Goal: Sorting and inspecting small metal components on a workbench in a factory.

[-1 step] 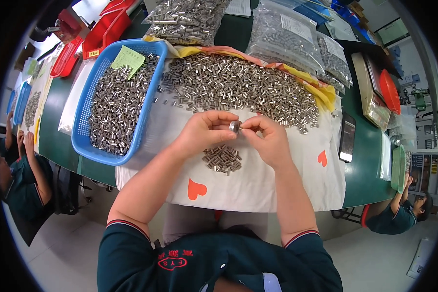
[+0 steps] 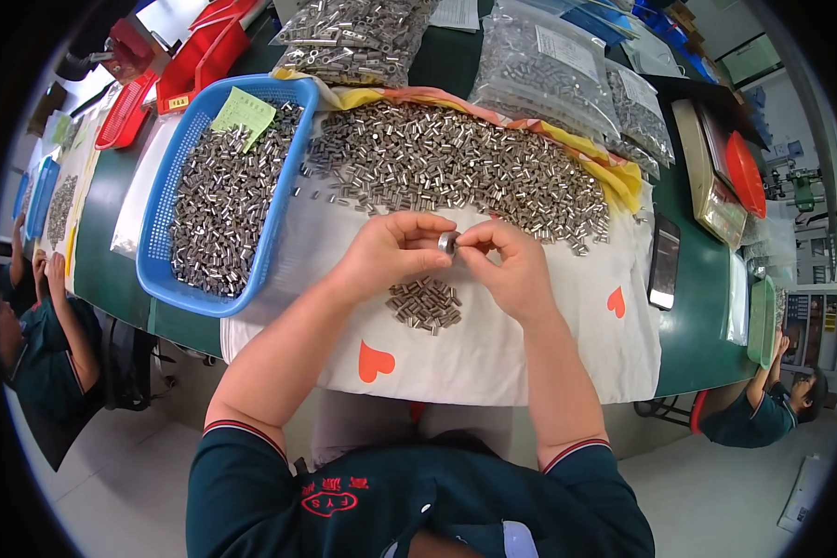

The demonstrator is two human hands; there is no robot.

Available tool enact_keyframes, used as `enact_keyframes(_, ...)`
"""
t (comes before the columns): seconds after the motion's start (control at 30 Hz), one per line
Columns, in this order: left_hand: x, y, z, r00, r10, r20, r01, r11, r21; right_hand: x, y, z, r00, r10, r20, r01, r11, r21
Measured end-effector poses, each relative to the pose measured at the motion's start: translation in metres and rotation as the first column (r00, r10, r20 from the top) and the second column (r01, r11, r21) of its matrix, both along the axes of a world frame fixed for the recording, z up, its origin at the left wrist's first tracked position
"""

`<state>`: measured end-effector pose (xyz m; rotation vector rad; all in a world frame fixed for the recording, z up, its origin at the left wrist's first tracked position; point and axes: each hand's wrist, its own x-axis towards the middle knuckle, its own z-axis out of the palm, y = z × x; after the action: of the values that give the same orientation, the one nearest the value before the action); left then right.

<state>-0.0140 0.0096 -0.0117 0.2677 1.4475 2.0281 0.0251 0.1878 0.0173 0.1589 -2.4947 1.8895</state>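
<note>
My left hand pinches a short, round, shiny metal piece between thumb and fingers. Against its right side, the thumb and forefinger of my right hand are closed together. Whatever lies between those fingertips is too small or hidden to make out. Just below both hands, a small heap of short metal cylinders rests on a white cloth with red hearts. Beyond my hands spreads a much larger pile of similar cylinders.
At left stands a blue plastic basket full of cylinders, with a green paper slip on top. Clear bags of metal parts line the back. A phone lies at right on the green table. Other people sit at both sides.
My right hand has shifted very slightly left, closer to the round metal piece. A thin brassy tip that showed between them is now out of sight.
</note>
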Motion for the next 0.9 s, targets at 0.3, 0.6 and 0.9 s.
enact_keyframes(0.3, 0.003, 0.002, 0.005, 0.996, 0.016, -0.086, -0.024, 0.995, -0.095, 0.004, -0.005, 0.004, 0.984, -0.034, -0.177, 0.068, 0.979, 0.190)
enact_keyframes(0.6, 0.004, 0.002, 0.006, 0.997, 0.030, -0.068, -0.039, 0.991, -0.128, 0.006, -0.010, -0.001, 0.940, 0.003, -0.341, 0.121, 0.932, 0.343)
enact_keyframes(0.9, 0.004, 0.002, 0.008, 0.989, -0.007, -0.150, -0.024, 0.979, -0.203, 0.007, -0.007, 0.001, 0.951, 0.051, -0.306, 0.066, 0.931, 0.360)
